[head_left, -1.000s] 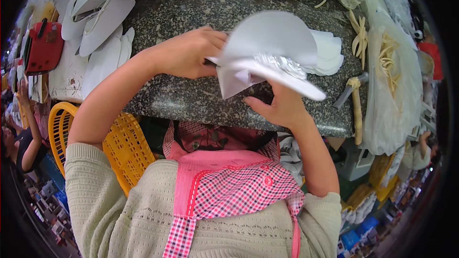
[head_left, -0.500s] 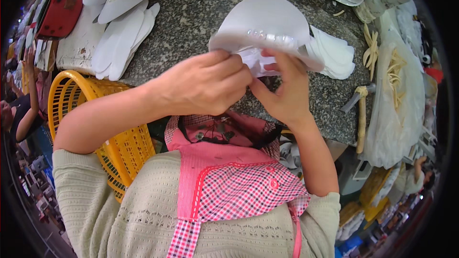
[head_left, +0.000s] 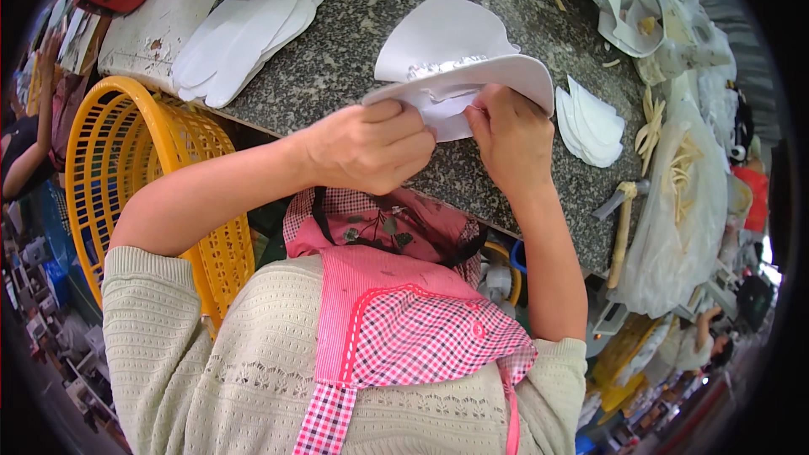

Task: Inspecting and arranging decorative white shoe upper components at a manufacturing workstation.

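Between both hands, above the stone worktop, is a white shoe upper point(head_left: 447, 34), a curved, flexible piece with a shiny decorated strip across it and a folded white lining underneath. My left hand point(head_left: 371, 145) is closed, its fingers gripping the left lower edge. My right hand point(head_left: 516, 139) pinches the lining and the right lower edge; its fingertips are partly hidden beneath the piece. To the right of that hand lies a small fanned stack of white cut pieces point(head_left: 590, 124). Long white insole-shaped pieces point(head_left: 244, 42) lie in a stack at the left.
A yellow plastic basket point(head_left: 139, 131) stands left of the speckled stone worktop point(head_left: 337, 50). On the right are a hammer point(head_left: 622, 232), a clear plastic bag point(head_left: 666, 244) and pale strips point(head_left: 649, 131). More white uppers point(head_left: 628, 13) sit at the far right. Another person's arm shows at far left.
The upper has tilted, its lower edge now flaring right and showing more lining. My right hand has turned, fingers curling under the edge. The whole view has shifted slightly.
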`<state>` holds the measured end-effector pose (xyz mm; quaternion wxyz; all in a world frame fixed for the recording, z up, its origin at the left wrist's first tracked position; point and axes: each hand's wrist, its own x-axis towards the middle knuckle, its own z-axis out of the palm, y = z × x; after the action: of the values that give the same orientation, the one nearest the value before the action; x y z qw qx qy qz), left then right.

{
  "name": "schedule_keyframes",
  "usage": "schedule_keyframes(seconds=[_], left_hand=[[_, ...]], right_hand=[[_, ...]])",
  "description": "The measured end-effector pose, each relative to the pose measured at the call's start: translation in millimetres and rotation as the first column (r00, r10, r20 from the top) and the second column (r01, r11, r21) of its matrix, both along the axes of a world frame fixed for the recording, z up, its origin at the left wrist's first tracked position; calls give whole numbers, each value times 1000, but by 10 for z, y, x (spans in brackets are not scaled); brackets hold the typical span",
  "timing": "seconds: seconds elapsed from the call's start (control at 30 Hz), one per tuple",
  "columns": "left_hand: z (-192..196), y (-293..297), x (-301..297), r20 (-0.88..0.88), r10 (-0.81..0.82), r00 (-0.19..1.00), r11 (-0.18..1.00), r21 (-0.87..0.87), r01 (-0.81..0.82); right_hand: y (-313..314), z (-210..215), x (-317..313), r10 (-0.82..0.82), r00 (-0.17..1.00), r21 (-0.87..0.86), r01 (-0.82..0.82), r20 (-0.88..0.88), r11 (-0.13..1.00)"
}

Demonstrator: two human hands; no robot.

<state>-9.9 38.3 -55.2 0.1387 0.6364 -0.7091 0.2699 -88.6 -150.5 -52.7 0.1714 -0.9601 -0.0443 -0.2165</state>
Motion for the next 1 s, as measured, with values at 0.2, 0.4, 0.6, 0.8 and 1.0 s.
schedule_keyframes(seconds=[0.2, 0.4, 0.6, 0.8, 1.0], left_hand=[[-13, -25, -205, -172, 90, 981, 994, 79, -78], [-137, -212, -337, -127, 364, 923, 930, -12, -368], [-143, -300, -297, -3, 303, 953, 953, -24, -303], [2, -359, -346, -65, 162, 985, 971, 188, -147], [-93, -346, -352, -109, 218, 970, 973, 101, -208]], right_hand=[[3, -63, 46, -43, 999, -153, 46, 20, 987], [112, -67, 5, -117, 993, 49, 116, 20, 992], [88, -90, 39, -266, 964, 47, 265, 12, 963], [30, -66, 35, -348, 931, 303, 366, -115, 880], [-104, -30, -291, 80, 991, 185, -59, -110, 981]])
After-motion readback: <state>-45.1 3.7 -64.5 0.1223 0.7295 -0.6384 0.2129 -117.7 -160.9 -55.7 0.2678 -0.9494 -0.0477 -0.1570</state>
